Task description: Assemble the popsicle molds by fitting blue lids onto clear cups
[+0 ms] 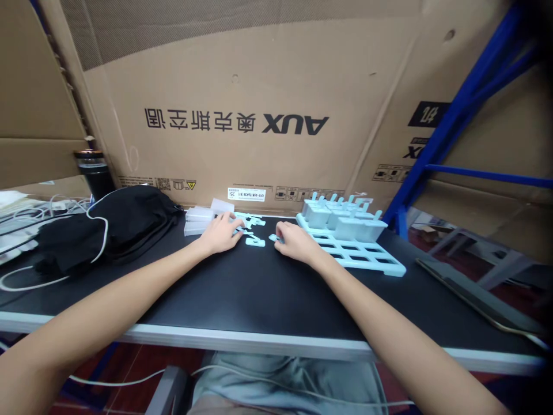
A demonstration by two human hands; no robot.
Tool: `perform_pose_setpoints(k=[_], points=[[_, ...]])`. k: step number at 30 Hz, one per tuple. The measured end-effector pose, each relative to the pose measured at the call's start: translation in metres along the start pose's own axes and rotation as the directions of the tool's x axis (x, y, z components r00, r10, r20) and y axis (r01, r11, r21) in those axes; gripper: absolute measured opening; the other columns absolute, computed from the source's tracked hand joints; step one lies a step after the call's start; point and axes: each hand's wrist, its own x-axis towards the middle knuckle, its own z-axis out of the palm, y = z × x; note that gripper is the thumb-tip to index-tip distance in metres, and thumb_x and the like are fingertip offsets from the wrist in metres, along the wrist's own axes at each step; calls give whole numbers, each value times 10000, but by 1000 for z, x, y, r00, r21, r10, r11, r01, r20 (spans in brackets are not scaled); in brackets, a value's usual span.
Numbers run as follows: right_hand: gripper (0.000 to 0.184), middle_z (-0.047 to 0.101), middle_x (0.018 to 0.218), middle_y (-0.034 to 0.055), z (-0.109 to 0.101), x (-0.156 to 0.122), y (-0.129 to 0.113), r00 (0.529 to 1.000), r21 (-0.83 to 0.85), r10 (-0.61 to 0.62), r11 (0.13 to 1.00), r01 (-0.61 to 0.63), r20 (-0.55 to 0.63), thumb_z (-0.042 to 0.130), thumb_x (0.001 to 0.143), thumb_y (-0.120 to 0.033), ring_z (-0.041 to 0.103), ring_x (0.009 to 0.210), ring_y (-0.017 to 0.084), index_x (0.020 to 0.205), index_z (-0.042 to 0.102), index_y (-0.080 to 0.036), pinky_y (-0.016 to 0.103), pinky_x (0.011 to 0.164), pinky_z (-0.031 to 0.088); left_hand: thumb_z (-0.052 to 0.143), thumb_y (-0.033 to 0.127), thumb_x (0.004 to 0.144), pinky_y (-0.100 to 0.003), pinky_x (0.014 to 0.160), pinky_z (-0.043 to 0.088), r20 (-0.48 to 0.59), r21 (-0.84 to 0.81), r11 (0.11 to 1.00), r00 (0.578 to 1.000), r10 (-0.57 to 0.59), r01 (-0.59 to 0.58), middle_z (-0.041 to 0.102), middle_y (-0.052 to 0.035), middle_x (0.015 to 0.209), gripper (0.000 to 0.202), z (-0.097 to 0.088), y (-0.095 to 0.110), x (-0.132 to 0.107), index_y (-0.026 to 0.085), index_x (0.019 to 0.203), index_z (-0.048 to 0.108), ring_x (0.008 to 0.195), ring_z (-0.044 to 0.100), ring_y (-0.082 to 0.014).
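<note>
My right hand (pixel 296 242) is closed in a pinch on a small light-blue popsicle stick (pixel 273 237), mostly hidden by the fingers. My left hand (pixel 222 233) reaches over a loose pile of light-blue popsicle sticks (pixel 250 220), its fingers apart. One flat light-blue lid piece (pixel 255 242) lies on the table between the hands. Behind my left hand several translucent popsicle moulds (pixel 199 221) lie on their sides. To the right of my right hand stands a light-blue rack (pixel 367 261). Several filled slots at its back hold upright moulds (pixel 352 229) with stick handles on top.
The black table (pixel 242 294) has a pale front edge. A black bag (pixel 133 225), white cables (pixel 26 213) and a dark bottle (pixel 94 173) stand at the left. A tablet-like flat device (pixel 475 294) lies at the right. Large cardboard (pixel 242 69) rises behind, beside a blue metal frame (pixel 449 127).
</note>
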Motion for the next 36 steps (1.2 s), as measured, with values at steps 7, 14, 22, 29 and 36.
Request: perform_pose_setpoints(k=[7,14,22,29,36], points=[[286,650,896,74,-1,1,4,999,109,29,994,-25,-38,530,769,-194,593,755,189,1052,491,-170,259,653,360,444,308,913,-468,1005,409,-10,-63,981,983,-185,184,442,-166,1320,427,4,-5,5,171,1317,454,1203,476,-322],[305,661,915,96,1,1,8,996,92,26,996,-17,-91,479,785,-117,594,762,195,1087,507,-151,276,675,379,473,288,865,-493,941,434,53,-29,966,965,-255,257,564,-140,1208,326,1,-4,5,189,1169,536,1118,516,-347],[209,641,876,53,0,0,-3,968,261,-54,958,120,-246,534,730,-118,579,759,172,925,534,-192,271,668,410,608,288,804,-440,897,481,-215,-216,973,968,-128,81,513,-108,1166,386,5,-9,10,201,1159,486,1046,566,-268],[133,623,756,10,12,4,-16,972,474,-143,854,216,-186,569,720,-118,573,684,140,827,560,-196,267,657,447,715,212,715,-359,811,509,-577,-303,908,814,69,-291,598,-89,1135,507,-4,8,13,188,1160,472,1030,574,-224],[206,607,796,10,-1,6,-5,961,910,194,401,105,-197,698,728,-282,611,738,155,827,538,-198,346,744,525,705,216,784,-421,902,497,-581,-452,766,802,135,-457,590,-129,1215,635,-5,28,5,216,1302,338,1153,567,-244]])
